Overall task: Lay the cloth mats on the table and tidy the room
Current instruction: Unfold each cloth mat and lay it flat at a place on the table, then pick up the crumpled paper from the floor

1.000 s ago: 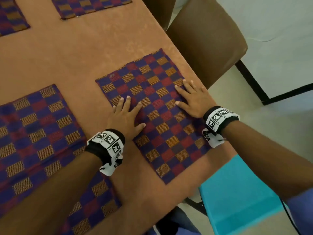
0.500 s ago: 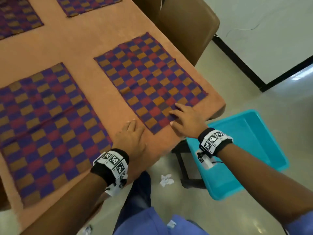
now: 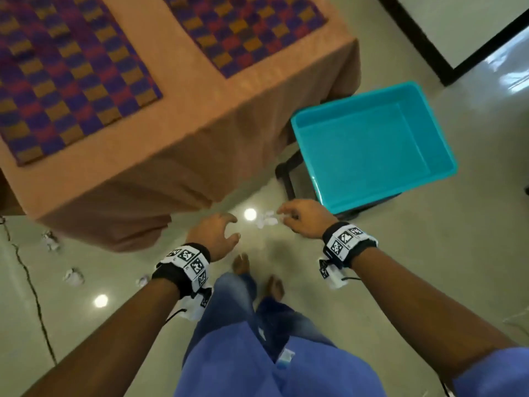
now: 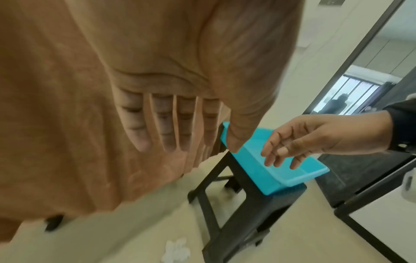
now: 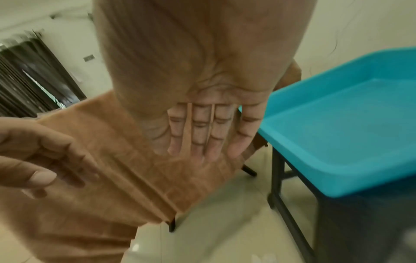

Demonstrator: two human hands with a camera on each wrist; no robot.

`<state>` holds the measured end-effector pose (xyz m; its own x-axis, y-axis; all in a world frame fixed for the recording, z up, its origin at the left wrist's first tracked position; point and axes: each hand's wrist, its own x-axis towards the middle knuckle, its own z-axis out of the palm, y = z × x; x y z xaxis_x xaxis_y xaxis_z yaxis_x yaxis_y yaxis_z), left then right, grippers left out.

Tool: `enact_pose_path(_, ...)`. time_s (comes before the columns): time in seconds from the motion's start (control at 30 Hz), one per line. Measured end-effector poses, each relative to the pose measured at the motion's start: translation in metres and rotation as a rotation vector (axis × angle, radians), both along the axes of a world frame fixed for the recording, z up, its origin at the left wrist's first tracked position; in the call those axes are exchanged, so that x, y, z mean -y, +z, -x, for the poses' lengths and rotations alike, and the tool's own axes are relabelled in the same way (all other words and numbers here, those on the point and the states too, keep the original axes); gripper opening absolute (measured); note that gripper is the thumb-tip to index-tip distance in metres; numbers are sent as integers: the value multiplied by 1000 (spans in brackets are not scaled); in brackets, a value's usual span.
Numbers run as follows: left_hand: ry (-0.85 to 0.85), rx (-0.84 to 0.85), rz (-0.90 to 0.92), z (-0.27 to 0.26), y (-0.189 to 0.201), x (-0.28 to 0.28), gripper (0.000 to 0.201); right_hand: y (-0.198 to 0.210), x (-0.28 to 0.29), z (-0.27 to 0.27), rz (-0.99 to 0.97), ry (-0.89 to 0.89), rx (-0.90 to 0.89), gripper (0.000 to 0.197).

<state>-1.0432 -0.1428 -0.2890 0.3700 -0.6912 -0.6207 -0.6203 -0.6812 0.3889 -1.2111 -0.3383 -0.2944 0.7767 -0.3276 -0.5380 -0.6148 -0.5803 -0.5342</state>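
Two purple, red and orange checkered cloth mats, one [image 3: 71, 70] and another [image 3: 246, 32], lie flat on the table's orange cloth [image 3: 177, 133]. Both hands hang in the air below the table edge, over the floor. My left hand [image 3: 233, 227] is empty with loosely curved fingers. My right hand [image 3: 283, 213] is also empty, fingers relaxed, just above a crumpled white paper [image 3: 267, 220] on the floor. In the left wrist view my left fingers [image 4: 162, 124] are straight and the right hand [image 4: 292, 144] hovers before the teal bin [image 4: 281, 172]. In the right wrist view my right fingers [image 5: 200, 129] are spread.
An empty teal bin [image 3: 369, 144] sits on a black stool [image 4: 236, 213] right of the table. More paper scraps lie on the floor at left, one [image 3: 50, 239], another [image 3: 73, 276] and a third [image 3: 142, 280]. A black cable [image 3: 31, 287] runs along the floor. My bare feet [image 3: 257, 273] stand below the hands.
Both hands left the near mat and the table and dropped toward the floor. The head view tilted down, bringing the floor, the paper scraps and the whole bin into sight.
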Motion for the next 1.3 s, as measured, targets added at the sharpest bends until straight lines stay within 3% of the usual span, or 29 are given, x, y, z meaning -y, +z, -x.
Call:
enact_pose_path(0.13, 33, -136, -128, 26, -42, -36, 40, -40, -35, 38, -102, 15, -229, 26)
enact_pose_path(0.3, 181, -289, -203, 34, -118, -71, 32, -121, -62, 45, -194, -28, -362, 24)
enact_pose_path(0.47, 264, -245, -154, -3, -226, -74, 27, -261, -60, 17, -169, -64, -411, 25)
enact_pose_path(0.57, 328, -195, -72, -36, -302, -72, 20, -354, -51, -12, -95, -83, -354, 27)
enact_pose_path(0.67, 439, -168, 29, -63, -388, -82, 11, -464, -42, -40, -21, 73, -304, 38)
enact_pose_path(0.73, 519, -169, 73, -73, -433, -96, 7, -521, -37, -50, 39, 32, -328, 43)
enact_pose_path(0.83, 613, -205, 102, -82, -504, -126, 6, -610, -30, -52, 79, -140, -396, 82)
enact_pose_path(0.9, 634, -203, 79, -83, -534, -145, 7, -635, -38, -56, 123, -256, -401, 84)
enact_pose_path(0.93, 645, -190, 65, -79, -547, -156, 8, -647, -49, -55, 190, -281, -357, 74)
enact_pose_path(1.0, 683, -175, 40, -71, -562, -177, 8, -656, -70, -54, 282, -279, -97, 46)
enact_pose_path(1.07, 671, -177, 3, -60, -565, -190, 6, -651, -90, -56, 189, -237, 39, 22)
enact_pose_path(1.13, 683, -166, -25, -46, -559, -210, 13, -634, -126, -63, 114, -107, 19, 11)
enact_pose_path(1.2, 739, -146, -20, -36, -552, -229, 17, -618, -173, -68, 132, 85, 40, 20)
enact_pose_path(1.3, 869, -160, 4, -19, -546, -257, 21, -608, -254, -71, 111, 368, 226, 26)
